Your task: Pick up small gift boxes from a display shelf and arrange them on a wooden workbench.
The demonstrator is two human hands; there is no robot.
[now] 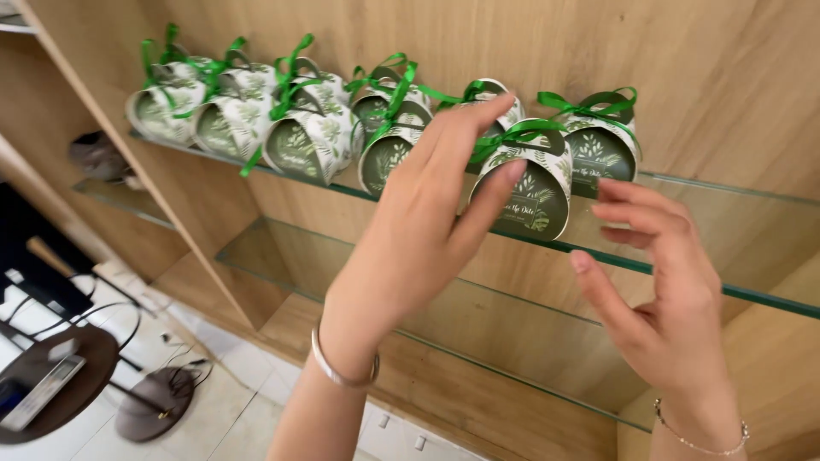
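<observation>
- A round green-and-white gift box (pixel 528 189) is gripped by the left hand (pixel 418 230), thumb on its front face and fingers over its ribbon.
- The right hand (pixel 662 294) is held open just beside the box; nothing is grasped.
- The box is seated at the front edge of a glass shelf (pixel 752 294).
- A row of matching boxes (pixel 248 115) is arranged along the shelf to the left, against the wooden back panel (pixel 512 43).

glass shelf (pixel 752 294) | wooden back panel (pixel 478 38) | round dark table (pixel 73 376) lower left | tiled floor (pixel 231 410) | lower glass shelf (pixel 282 256)
</observation>
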